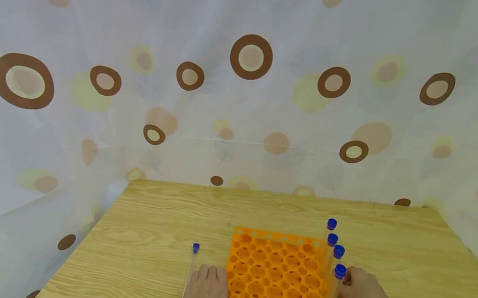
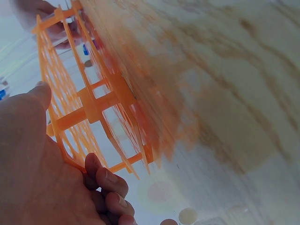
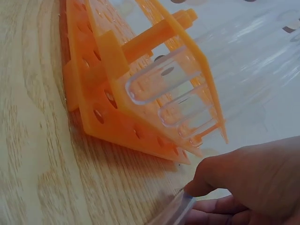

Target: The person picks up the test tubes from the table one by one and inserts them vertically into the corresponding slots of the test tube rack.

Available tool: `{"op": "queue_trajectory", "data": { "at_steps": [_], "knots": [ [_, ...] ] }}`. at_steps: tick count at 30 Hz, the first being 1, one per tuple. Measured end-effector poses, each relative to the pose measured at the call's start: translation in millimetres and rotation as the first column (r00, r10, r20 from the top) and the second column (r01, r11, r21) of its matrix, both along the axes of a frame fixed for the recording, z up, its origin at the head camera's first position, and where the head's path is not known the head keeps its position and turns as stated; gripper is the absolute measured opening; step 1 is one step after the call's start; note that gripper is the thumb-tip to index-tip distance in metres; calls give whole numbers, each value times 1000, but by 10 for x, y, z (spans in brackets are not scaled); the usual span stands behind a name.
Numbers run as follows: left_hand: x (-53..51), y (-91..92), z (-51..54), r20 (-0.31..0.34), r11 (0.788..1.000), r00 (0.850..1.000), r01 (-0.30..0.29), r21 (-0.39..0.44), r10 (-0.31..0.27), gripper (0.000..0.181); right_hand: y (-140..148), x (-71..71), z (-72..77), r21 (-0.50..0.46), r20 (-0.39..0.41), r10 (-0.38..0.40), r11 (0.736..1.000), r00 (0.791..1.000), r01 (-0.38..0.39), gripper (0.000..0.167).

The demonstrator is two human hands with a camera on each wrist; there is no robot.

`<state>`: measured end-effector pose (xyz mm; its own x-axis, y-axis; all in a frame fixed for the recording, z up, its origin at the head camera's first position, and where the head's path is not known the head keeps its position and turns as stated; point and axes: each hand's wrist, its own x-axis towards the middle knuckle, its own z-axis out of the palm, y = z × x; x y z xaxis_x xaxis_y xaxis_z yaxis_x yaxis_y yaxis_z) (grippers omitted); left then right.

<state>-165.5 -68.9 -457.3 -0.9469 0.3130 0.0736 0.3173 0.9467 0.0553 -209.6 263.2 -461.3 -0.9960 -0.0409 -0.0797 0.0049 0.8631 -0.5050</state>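
Note:
An orange test tube rack (image 1: 276, 276) stands on the table. Four-sided holes aside, its right edge carries a row of several clear test tubes (image 1: 335, 292) with blue caps, upright. My left hand (image 1: 208, 295) holds the rack's left front corner, thumb over the front edge and fingers along the left side; the left wrist view shows those fingers (image 2: 112, 183) curled by the rack's end. To the right of the rack, my right hand (image 1: 363, 291) pinches a clear test tube (image 3: 176, 208) near its bluish end. That tube slants down towards the table's front; its cap is mostly hidden by the fingers.
Another blue-capped test tube (image 1: 192, 267) lies left of the rack, close beside my left hand. The wooden table (image 1: 166, 210) reaches back to a hanging white sheet (image 1: 272, 108) with brown and tan dots, which also borders both sides.

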Motion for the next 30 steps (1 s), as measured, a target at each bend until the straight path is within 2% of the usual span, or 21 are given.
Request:
{"op": "queue_trajectory", "data": {
  "at_steps": [8,14,20,23,26,30],
  "knots": [
    [-5,-3,-11,8,1000,1000,-2,1,2,87,-8,-9,-6,21,14,27,999,1000,-27,20],
    [-3,-1,-8,17,1000,1000,-4,-11,5,88,48,-27,52,-104,-26,4,995,1000,-7,12],
    [-7,2,-5,9,1000,1000,-3,-22,4,87,74,-57,230,-203,-130,-3,979,992,-24,21],
    [-6,2,-5,6,1000,1000,-1,-21,1,87,59,-71,310,-227,-201,1,973,980,-48,22],
    [-2,3,-5,4,1000,1000,0,-18,0,87,40,-82,370,-226,-289,11,971,957,-80,21],
    [1,4,-5,1,1000,1000,1,-11,-1,87,32,-92,444,-247,-412,5,962,911,-117,21]
  ]
}}
